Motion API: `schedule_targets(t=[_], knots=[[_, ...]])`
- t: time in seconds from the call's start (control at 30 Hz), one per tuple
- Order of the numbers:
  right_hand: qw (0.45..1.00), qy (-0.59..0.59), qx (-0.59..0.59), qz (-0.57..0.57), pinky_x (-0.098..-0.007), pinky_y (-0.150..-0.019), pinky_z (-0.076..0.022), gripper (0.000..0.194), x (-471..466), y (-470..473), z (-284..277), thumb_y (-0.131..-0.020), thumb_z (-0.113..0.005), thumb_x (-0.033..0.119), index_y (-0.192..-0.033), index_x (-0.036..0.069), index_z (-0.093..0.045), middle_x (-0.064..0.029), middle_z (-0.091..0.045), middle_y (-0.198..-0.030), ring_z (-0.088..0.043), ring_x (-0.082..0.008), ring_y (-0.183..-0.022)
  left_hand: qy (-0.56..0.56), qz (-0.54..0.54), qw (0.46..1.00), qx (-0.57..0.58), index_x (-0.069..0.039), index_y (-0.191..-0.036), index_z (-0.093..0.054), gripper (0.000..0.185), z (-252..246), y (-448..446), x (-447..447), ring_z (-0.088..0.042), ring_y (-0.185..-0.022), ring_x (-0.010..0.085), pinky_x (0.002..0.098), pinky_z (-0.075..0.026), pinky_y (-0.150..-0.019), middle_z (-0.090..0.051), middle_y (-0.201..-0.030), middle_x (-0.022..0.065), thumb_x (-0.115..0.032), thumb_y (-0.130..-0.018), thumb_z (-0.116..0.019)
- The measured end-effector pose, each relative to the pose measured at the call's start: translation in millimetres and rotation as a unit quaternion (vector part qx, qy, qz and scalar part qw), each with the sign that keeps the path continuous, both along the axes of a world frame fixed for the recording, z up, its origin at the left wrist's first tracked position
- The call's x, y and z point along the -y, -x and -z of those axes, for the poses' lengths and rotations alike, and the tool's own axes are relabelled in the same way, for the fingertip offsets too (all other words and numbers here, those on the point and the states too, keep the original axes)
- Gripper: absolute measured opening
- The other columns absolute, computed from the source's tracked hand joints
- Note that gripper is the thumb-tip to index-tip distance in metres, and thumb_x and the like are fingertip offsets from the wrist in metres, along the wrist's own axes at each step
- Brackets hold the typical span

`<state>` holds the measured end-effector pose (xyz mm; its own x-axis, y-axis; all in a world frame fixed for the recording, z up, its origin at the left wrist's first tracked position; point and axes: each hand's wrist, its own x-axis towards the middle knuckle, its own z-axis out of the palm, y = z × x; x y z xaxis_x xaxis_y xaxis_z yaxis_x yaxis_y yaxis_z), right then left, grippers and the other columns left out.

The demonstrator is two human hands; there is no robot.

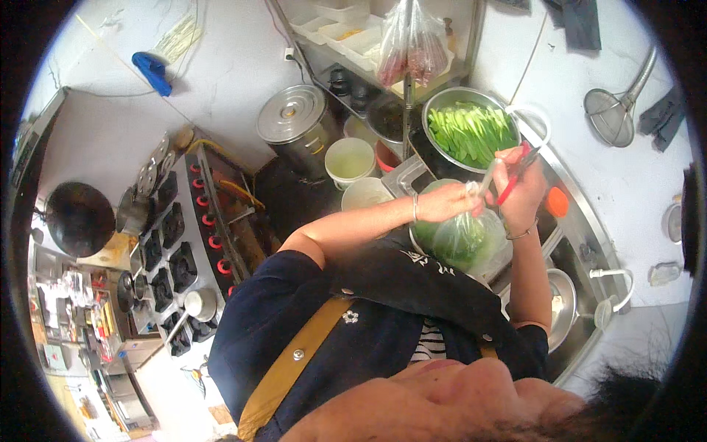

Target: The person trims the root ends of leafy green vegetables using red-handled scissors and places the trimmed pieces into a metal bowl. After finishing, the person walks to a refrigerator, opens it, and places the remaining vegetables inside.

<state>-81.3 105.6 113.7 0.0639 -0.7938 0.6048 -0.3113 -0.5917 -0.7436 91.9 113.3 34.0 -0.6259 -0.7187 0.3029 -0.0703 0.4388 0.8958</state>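
Note:
My left hand (450, 203) grips the gathered neck of a clear plastic bag (469, 240) with green leafy vegetables inside. My right hand (522, 188) holds red-handled scissors (515, 178), and its fingertips are at the bag's twisted upper end, close to my left fingers. The bag hangs or rests at the sink's edge in front of my chest; which one, I cannot tell. Beyond my hands stands a round metal basin (471, 157) full of cut green leafy stalks (469, 130).
A stainless steel sink (594, 221) with white curved taps and a metal bowl (563, 309) lies to the right. Plastic buckets (349, 160) and a lidded metal pot (291, 116) stand ahead left. A gas stove (182, 265) is at the left. A bag of reddish contents (414, 52) hangs above.

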Motion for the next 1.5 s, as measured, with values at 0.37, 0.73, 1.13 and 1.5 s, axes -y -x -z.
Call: schedule_targets(t=[0.37,0.73,1.13,1.5], knots=[[0.945,-0.201,-0.257,-0.004,-0.0382,-0.073,-0.0527,0.036,22,63,124,-0.085,-0.077,0.033,-0.094,0.002,-0.061,-0.0173,-0.068,-0.084,-0.068,-0.0303,-0.08,-0.094,-0.54,0.828,-0.114,-0.009,-0.087,-0.061,0.042,79,-136,-21,-0.056,-0.067,0.0127,0.0298,-0.044,-0.062,-0.06,-0.073,0.0009,-0.043,-0.106,-0.044],[0.858,-0.29,-0.412,-0.101,-0.0473,-0.085,-0.0526,0.041,16,-38,288,-0.08,-0.071,0.036,-0.107,0.005,-0.066,-0.0236,-0.069,-0.101,-0.066,-0.0411,-0.097,-0.222,-0.563,0.596,-0.528,-0.013,-0.08,-0.054,0.04,67,-280,-91,-0.052,-0.067,0.0151,0.0297,-0.048,-0.066,-0.052,-0.071,-0.0007,-0.043,-0.106,-0.047],[0.811,-0.286,-0.509,-0.038,-0.0463,-0.091,-0.0534,0.037,80,-166,348,-0.091,-0.058,0.034,-0.109,0.004,-0.07,-0.0203,-0.069,-0.113,-0.067,-0.037,-0.107,-0.251,-0.473,0.556,-0.635,-0.014,-0.089,-0.057,0.036,151,-336,-223,-0.063,-0.095,0.0306,0.0472,-0.051,-0.089,-0.067,-0.098,0.0106,-0.042,-0.106,-0.044],[0.662,-0.242,-0.701,-0.107,-0.0428,-0.091,-0.0555,0.034,109,-188,316,-0.091,-0.054,0.027,-0.112,0.011,-0.075,-0.0138,-0.07,-0.12,-0.069,-0.0312,-0.11,-0.234,-0.627,0.43,-0.606,-0.016,-0.08,-0.052,0.037,114,-278,-278,-0.06,-0.078,0.0217,0.038,-0.051,-0.076,-0.061,-0.077,0.0028,-0.042,-0.105,-0.046]])
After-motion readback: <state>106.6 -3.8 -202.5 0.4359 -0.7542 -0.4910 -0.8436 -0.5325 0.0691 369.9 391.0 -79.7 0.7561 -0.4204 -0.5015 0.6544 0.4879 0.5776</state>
